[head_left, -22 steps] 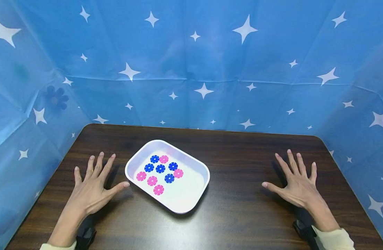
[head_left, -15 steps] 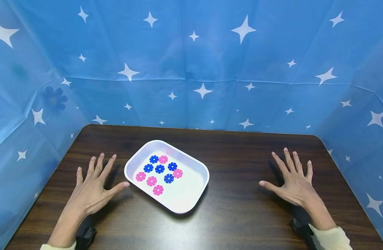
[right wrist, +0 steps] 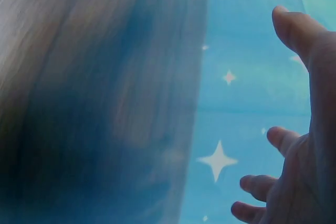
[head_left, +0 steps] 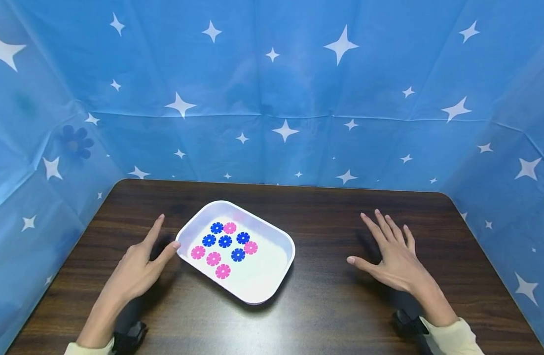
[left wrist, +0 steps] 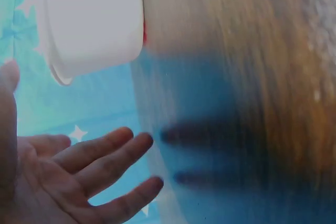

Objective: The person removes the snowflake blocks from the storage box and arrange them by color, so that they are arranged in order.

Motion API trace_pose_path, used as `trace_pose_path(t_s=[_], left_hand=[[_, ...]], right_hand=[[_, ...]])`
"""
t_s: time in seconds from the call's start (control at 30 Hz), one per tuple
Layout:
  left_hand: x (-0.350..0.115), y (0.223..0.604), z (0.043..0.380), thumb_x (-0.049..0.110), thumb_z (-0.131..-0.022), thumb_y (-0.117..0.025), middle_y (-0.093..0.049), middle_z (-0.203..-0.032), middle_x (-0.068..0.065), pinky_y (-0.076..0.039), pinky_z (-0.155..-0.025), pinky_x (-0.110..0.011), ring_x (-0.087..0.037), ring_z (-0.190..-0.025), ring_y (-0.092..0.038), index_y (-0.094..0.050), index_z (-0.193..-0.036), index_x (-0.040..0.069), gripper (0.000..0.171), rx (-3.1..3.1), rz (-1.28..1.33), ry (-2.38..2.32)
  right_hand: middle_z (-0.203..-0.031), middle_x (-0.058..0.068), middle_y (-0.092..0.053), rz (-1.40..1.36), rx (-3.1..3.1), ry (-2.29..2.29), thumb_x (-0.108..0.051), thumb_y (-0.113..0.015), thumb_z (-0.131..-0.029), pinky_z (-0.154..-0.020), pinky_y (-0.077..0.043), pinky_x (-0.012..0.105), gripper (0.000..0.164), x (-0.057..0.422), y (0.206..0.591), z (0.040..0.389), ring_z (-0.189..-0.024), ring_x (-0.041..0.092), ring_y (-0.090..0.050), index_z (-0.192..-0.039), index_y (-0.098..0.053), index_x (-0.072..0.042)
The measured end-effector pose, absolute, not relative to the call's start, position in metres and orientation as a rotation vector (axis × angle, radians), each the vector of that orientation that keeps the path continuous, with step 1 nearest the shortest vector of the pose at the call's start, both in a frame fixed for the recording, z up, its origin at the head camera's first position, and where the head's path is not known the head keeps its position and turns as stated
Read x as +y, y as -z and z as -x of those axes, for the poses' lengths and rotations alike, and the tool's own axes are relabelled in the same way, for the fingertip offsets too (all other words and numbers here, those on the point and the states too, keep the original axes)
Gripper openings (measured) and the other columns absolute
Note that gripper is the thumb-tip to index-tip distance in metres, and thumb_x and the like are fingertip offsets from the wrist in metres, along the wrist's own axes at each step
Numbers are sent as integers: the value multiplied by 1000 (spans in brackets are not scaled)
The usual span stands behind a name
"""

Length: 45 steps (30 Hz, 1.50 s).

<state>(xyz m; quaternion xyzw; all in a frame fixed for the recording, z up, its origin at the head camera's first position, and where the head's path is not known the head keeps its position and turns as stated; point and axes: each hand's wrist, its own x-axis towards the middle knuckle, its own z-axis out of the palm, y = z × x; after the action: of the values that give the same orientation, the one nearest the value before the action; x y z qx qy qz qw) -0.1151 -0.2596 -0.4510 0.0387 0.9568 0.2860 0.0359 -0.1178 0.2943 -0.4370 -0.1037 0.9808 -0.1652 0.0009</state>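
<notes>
A white shallow tray (head_left: 265, 283) lies on the table, angled, left of the middle in the head view. Inside it are several flat notched discs, some blue like this blue disc (head_left: 225, 241), others pink like this pink disc (head_left: 223, 271). My left hand (head_left: 136, 268) is at the tray's left side, thumb tip right at the rim and index finger stretched forward, holding nothing. The left wrist view shows the tray's outer wall (left wrist: 94, 19) above its spread fingers. Well to the right of the tray, my right hand (head_left: 398, 264) hovers over the table with spread fingers and nothing in it.
The dark wood-grain table (head_left: 325, 315) ends at a back edge against a blue star-patterned curtain (head_left: 298, 74), which also hangs at both sides. Each wrist wears a black strap, such as the left strap (head_left: 129, 337).
My right hand has moved left toward the tray. The left hand has turned on its side and shifted slightly right, its thumb now at the tray's rim. The discs lie as before.
</notes>
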Motion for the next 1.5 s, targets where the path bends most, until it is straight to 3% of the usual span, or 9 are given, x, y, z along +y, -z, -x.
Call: trace_pose_path(t_s=[0.17, 0.23, 0.33, 0.4, 0.5, 0.67, 0.83, 1.23, 1.5], left_hand=[[-256, 451, 117, 57, -106, -39, -60, -138, -31, -44, -100, -76, -54, -129, -54, -10, -166, 15, 79, 2991, -65, -1017], [-254, 452, 118, 56, -107, -40, -70, -125, -27, -52, -94, -68, -50, -121, -63, -17, -165, 12, 76, 2996, -48, -1081], [-250, 453, 119, 52, -107, -43, -75, -113, -23, -62, -81, -49, -39, -102, -74, -27, -163, 11, 71, 2956, -46, -1219], [-249, 454, 120, 48, -107, -46, -73, -116, -23, -63, -73, -36, -30, -92, -77, -34, -160, 11, 66, 2898, -47, -1334], [-247, 456, 120, 39, -107, -52, -69, -122, -24, -64, -72, -30, -18, -87, -75, -43, -156, 10, 57, 2774, -25, -1510], [-241, 458, 122, 21, -105, -58, -62, -121, -19, -65, -73, -29, -8, -85, -68, -56, -145, 5, 43, 2610, 84, -1697], [-238, 458, 126, 14, -103, -61, -59, -115, -13, -64, -73, -28, -9, -84, -66, -59, -141, 4, 40, 2526, 180, -1785], [-239, 458, 129, 11, -103, -59, -56, -113, -12, -64, -76, -27, -12, -85, -66, -54, -144, 0, 43, 2386, 179, -1867], [-237, 457, 129, 10, -103, -58, -56, -118, -15, -63, -78, -25, -12, -87, -66, -54, -145, 1, 43, 2373, 243, -1861]], right_hand=[[-174, 10, -6, 380, 3045, 582, -68, -67, -88, -120, -4, 74, 102, 276, 429, 117, -158, 44, -9, -165, -7, -38], [-174, 10, -7, 400, 3031, 615, -68, -67, -87, -118, -8, 75, 102, 268, 426, 117, -157, 44, -11, -165, -8, -38], [-174, 8, -10, 437, 3016, 672, -67, -69, -86, -116, -13, 76, 101, 256, 422, 117, -156, 44, -14, -164, -11, -39], [-174, 7, -12, 466, 3002, 715, -67, -70, -86, -115, -16, 76, 101, 247, 419, 118, -156, 44, -15, -164, -12, -39], [-173, 5, -12, 501, 2979, 766, -65, -72, -86, -115, -17, 76, 101, 235, 417, 120, -157, 41, -16, -164, -13, -40], [-173, 3, -13, 534, 2933, 834, -64, -72, -86, -116, -18, 77, 101, 220, 413, 121, -157, 37, -16, -164, -12, -41], [-173, 0, -14, 557, 2901, 882, -64, -72, -87, -117, -18, 77, 99, 208, 411, 122, -158, 34, -15, -163, -14, -40], [-172, -7, -14, 640, 2872, 946, -63, -71, -88, -119, -22, 74, 95, 181, 402, 128, -158, 28, -16, -162, -14, -44], [-170, -6, -21, 729, 2822, 1026, -52, -75, -89, -118, -36, 65, 91, 156, 399, 134, -156, 24, -23, -162, -22, -39]])
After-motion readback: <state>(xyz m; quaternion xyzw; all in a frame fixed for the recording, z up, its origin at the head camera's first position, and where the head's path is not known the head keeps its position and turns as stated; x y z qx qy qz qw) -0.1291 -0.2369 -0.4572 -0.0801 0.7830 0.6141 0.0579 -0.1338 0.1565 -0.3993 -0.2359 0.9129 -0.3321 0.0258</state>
